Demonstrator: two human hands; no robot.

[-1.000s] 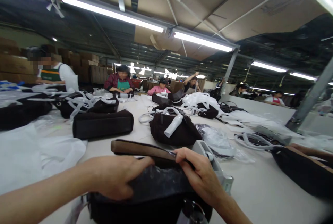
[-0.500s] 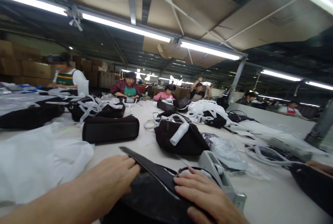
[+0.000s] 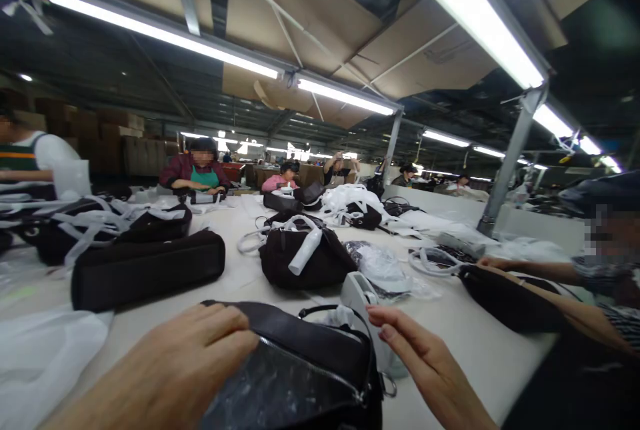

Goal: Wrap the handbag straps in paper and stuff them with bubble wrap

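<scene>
A black handbag (image 3: pixel 295 377) with a silver zipper lies right in front of me, showing a shiny dark panel below the zip. My left hand (image 3: pixel 195 343) has its fingers bent over the bag's upper left edge and holds it; the fingertips are partly hidden. Just off the bag's right side, my right hand (image 3: pixel 425 363) is raised with its fingers stretched out, holding nothing. Between it and the bag's thin strap stands a pale grey plastic tape dispenser-like object (image 3: pixel 357 290), partly covered by the bag and hand.
Beyond stand a dark bag with white-wrapped handles (image 3: pixel 305 257) and a long black bag (image 3: pixel 150 267). White sheeting (image 3: pixel 45 363) lies at left, clear plastic (image 3: pixel 383 267) at centre right. A co-worker (image 3: pixel 610 263) at right handles another black bag (image 3: pixel 510 297). Several people sit farther back.
My view has turned to the right, bringing the co-worker at right into sight. My right hand has lifted off the handbag to its right side. The bag's top flap now lies flatter.
</scene>
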